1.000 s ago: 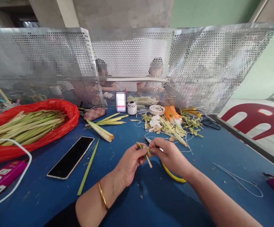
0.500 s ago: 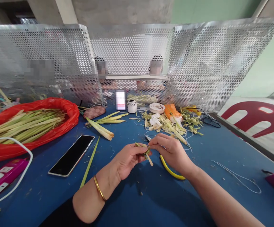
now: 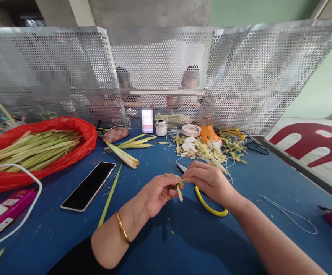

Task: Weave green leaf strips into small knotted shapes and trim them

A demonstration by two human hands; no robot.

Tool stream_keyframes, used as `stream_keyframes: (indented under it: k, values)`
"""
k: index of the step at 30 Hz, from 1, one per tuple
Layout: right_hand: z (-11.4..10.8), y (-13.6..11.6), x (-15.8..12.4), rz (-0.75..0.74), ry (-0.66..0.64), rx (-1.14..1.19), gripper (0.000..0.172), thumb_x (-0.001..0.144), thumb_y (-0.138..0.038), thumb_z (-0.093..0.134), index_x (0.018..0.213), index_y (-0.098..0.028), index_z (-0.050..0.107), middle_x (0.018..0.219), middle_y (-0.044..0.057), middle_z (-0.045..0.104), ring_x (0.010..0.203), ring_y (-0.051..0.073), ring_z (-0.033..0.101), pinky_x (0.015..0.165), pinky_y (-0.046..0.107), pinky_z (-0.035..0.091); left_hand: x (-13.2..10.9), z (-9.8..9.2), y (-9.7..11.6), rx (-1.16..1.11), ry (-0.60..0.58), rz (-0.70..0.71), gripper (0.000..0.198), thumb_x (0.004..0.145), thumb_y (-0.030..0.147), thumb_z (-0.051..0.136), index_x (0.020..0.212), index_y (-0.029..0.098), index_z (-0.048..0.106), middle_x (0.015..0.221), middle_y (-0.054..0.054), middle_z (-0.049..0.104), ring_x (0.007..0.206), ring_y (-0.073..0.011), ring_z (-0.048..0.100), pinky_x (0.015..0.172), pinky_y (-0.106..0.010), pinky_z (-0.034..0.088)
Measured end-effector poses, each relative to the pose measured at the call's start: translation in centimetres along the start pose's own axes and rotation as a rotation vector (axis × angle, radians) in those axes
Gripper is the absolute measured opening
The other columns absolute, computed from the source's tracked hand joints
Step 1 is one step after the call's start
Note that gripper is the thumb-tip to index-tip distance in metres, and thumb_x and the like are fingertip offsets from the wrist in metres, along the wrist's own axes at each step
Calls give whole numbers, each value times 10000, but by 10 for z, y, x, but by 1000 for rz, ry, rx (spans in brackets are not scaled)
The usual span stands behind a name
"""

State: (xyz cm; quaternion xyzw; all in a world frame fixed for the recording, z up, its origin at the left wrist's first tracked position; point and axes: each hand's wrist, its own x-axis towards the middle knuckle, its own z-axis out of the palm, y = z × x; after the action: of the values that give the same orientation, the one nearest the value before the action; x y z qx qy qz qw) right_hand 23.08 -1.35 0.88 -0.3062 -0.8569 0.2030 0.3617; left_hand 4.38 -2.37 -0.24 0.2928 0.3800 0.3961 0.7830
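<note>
Over the middle of the blue table (image 3: 160,244), my left hand (image 3: 160,196) is closed around a small woven piece of green leaf strips (image 3: 179,190), with a pale end hanging down. My right hand (image 3: 209,181) pinches a strip at the right side of that piece, thumb and fingertips together. The fingers hide most of the weave. Under my right hand lie yellow-handled scissors (image 3: 212,209), one blade tip showing beyond the knuckles. A single long green leaf strip (image 3: 111,193) lies left of my left hand.
A red bag (image 3: 90,133) of leaf strips stands left, near a dark phone (image 3: 88,186) and a purple power strip (image 3: 13,208). Loose leaves (image 3: 127,156) and a pile of trimmings (image 3: 212,151) lie further back. Behind rises a perforated metal screen (image 3: 160,53), people beyond it.
My right hand has shifted slightly right, drawing its pinch a little away from my left fingers. The woven piece has turned slightly in my left hand. The view has moved a little.
</note>
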Motion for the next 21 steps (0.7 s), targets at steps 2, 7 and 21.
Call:
stream_keyframes:
  k: [2,7,21]
  values:
    - [-2,-1,1,8,-16,26,205,936,-213,489,892,-215,689,857,40,630,770,151,612,700,258,476,0,0,0,36,-4,1,135,596,211,759,611,131,652,616,-28,613,566,-80,503,545,-195,365]
    - [-2,-6,4,186,-18,40,154,866,-180,568,728,-186,638,712,12,620,667,135,571,622,240,435,-2,0,3,253,-14,90,161,615,247,762,656,133,656,654,-47,657,633,-106,542,564,-199,369]
    - [11,-8,5,279,56,102,144,858,-155,546,773,-198,654,766,3,677,732,142,614,684,243,449,0,7,-4,348,160,194,114,631,245,690,620,138,652,630,-20,642,537,-81,453,534,-218,347]
